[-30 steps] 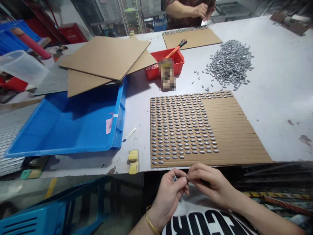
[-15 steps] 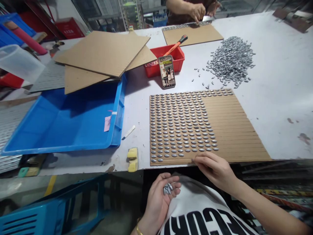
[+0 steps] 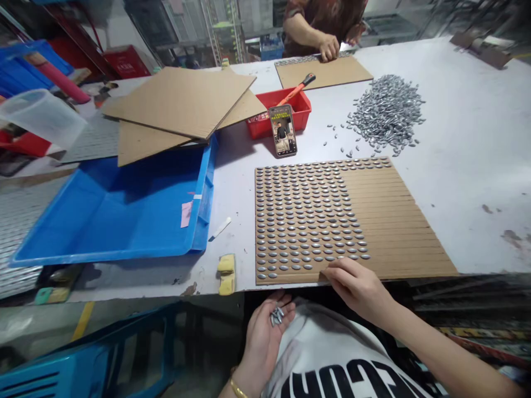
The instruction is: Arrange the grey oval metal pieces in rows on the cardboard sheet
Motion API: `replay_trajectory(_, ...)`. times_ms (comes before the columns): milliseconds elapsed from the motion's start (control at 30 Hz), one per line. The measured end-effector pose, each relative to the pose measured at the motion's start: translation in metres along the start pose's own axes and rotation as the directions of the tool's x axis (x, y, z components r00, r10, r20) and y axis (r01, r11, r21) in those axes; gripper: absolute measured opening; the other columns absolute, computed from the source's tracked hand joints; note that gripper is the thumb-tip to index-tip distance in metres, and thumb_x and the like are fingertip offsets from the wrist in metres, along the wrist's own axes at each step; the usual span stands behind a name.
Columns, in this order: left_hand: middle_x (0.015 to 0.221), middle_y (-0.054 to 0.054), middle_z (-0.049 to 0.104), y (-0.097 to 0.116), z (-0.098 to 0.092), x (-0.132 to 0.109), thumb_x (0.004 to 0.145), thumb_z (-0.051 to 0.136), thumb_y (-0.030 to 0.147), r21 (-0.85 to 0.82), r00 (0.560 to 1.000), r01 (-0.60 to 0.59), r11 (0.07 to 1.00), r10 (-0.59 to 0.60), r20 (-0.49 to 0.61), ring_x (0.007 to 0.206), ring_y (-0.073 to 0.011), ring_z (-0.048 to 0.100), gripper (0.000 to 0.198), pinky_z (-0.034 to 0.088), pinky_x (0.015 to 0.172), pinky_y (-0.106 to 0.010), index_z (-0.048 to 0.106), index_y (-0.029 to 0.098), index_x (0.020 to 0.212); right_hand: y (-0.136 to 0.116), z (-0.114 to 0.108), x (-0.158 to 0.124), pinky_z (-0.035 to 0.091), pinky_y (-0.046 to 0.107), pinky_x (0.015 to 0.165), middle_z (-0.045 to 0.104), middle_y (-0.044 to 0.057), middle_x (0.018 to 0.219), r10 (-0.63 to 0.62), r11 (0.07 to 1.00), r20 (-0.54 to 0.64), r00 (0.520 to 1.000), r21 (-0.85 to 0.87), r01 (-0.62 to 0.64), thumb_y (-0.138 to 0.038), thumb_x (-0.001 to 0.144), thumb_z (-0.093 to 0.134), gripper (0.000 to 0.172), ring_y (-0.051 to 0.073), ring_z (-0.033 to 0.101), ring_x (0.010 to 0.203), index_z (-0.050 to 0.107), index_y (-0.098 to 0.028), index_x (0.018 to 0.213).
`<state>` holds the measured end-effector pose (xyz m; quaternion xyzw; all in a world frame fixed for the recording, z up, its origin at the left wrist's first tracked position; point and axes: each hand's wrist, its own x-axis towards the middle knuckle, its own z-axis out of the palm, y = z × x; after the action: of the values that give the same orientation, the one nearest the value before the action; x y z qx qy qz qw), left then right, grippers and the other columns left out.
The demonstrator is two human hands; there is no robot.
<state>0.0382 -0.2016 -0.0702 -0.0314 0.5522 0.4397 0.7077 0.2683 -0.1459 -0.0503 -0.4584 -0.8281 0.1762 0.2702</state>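
A ribbed cardboard sheet (image 3: pixel 398 221) lies at the table's near edge, its left half covered with rows of small silver oval pieces (image 3: pixel 302 215). My right hand (image 3: pixel 354 284) rests on the sheet's near edge, fingers pinched together at the lowest rows; what they hold is hidden. My left hand (image 3: pixel 265 331) sits below the table edge, palm up and cupped around a few silver pieces (image 3: pixel 276 315). A loose heap of the same pieces (image 3: pixel 388 110) lies at the back right.
A blue tray (image 3: pixel 116 213) sits to the left under overlapping cardboard sheets (image 3: pixel 182 102). A phone (image 3: pixel 282 130) leans on a red bin (image 3: pixel 277 108) holding an orange-handled tool. Another person's hand (image 3: pixel 327 47) works on a far cardboard sheet (image 3: pixel 326 72).
My hands were joined below the table edge; the right hand then went up to the sheet's near edge and stays there. The left hand dropped lower with pieces in its palm.
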Motion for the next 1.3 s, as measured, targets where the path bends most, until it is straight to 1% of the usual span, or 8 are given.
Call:
replay_trajectory(100,0.097,-0.019,0.070,-0.0027,-0.0039,0.0023,0.075,0.064,0.012,-0.014,0.999,0.034,0.999,-0.033,0.013,0.087,-0.0271,0.069,0.020,0.052,0.086,-0.042,0.058,0.010,0.093,-0.0009,-0.0008,0.0008,0.049,0.025,0.069,0.062,0.007,0.089,-0.008,0.999,0.015,1.000,-0.047,0.009,-0.008,0.089,0.045,0.020,0.014,0.058,0.079,0.061,-0.018,0.096)
replay_trajectory(233,0.099,-0.019,0.070,-0.0066,-0.0017,0.0013,0.075,0.068,0.016,0.014,0.997,0.065,0.998,-0.066,0.043,0.087,-0.0269,0.069,0.020,0.052,0.083,-0.039,0.052,0.014,0.086,-0.0020,-0.0036,0.0012,0.049,0.025,0.069,0.063,0.007,0.089,-0.032,0.996,0.030,0.999,-0.087,0.035,-0.009,0.090,0.043,0.022,0.014,0.059,0.079,0.061,-0.019,0.098)
replay_trajectory(333,0.099,-0.018,0.069,-0.0070,0.0008,0.0008,0.077,0.069,0.019,0.059,0.993,0.077,0.995,-0.082,0.081,0.081,-0.0220,0.068,0.020,0.053,0.077,-0.033,0.054,0.013,0.088,-0.0008,-0.0052,0.0000,0.051,0.026,0.070,0.064,0.007,0.092,-0.034,0.998,0.025,0.999,-0.053,0.035,-0.009,0.091,0.043,0.024,0.014,0.059,0.080,0.061,-0.020,0.103)
replay_trajectory(533,0.071,-0.003,0.061,-0.0065,-0.0013,0.0060,0.075,0.071,0.021,0.121,0.985,0.012,0.993,-0.032,0.169,0.059,-0.0086,0.054,0.024,0.042,0.054,-0.019,0.064,0.010,0.095,0.0025,-0.0044,-0.0012,0.052,0.026,0.070,0.064,0.007,0.091,0.001,0.999,-0.002,1.000,0.046,-0.001,-0.010,0.090,0.045,0.023,0.014,0.061,0.079,0.062,-0.020,0.102)
replay_trajectory(700,0.080,-0.008,0.064,-0.0081,-0.0026,0.0071,0.076,0.070,0.024,0.110,0.987,0.011,0.994,-0.028,0.161,0.066,-0.0114,0.057,0.021,0.045,0.060,-0.023,0.065,0.009,0.090,0.0024,-0.0040,-0.0002,0.052,0.025,0.068,0.063,0.007,0.090,0.016,0.997,-0.020,1.000,0.078,-0.014,-0.011,0.090,0.047,0.020,0.014,0.061,0.078,0.062,-0.020,0.099)
replay_trajectory(900,0.082,-0.009,0.066,-0.0053,0.0007,0.0007,0.072,0.073,0.021,0.165,0.986,0.028,0.986,-0.055,0.160,0.070,-0.0134,0.061,0.028,0.048,0.066,-0.026,0.064,0.010,0.096,0.0034,-0.0033,-0.0008,0.052,0.026,0.070,0.063,0.007,0.092,0.019,0.994,-0.033,0.999,0.104,-0.015,-0.010,0.090,0.048,0.020,0.014,0.061,0.080,0.061,-0.021,0.100)
replay_trajectory(1100,0.078,-0.008,0.066,-0.0057,0.0012,0.0016,0.071,0.075,0.025,0.190,0.986,0.020,0.982,-0.051,0.161,0.066,-0.0129,0.060,0.028,0.047,0.063,-0.025,0.063,0.012,0.092,0.0065,-0.0028,-0.0033,0.052,0.026,0.069,0.064,0.007,0.093,0.017,0.992,-0.057,0.998,0.124,-0.010,-0.009,0.088,0.051,0.021,0.015,0.061,0.081,0.061,-0.022,0.101)
replay_trajectory(1300,0.068,-0.003,0.061,-0.0052,0.0011,0.0015,0.068,0.077,0.024,0.200,0.985,-0.011,0.980,-0.024,0.170,0.058,-0.0082,0.052,0.026,0.040,0.055,-0.020,0.068,0.012,0.088,0.0051,-0.0039,-0.0026,0.052,0.025,0.068,0.064,0.006,0.091,0.033,0.987,-0.055,0.998,0.158,-0.024,-0.010,0.088,0.051,0.021,0.014,0.062,0.079,0.061,-0.022,0.100)
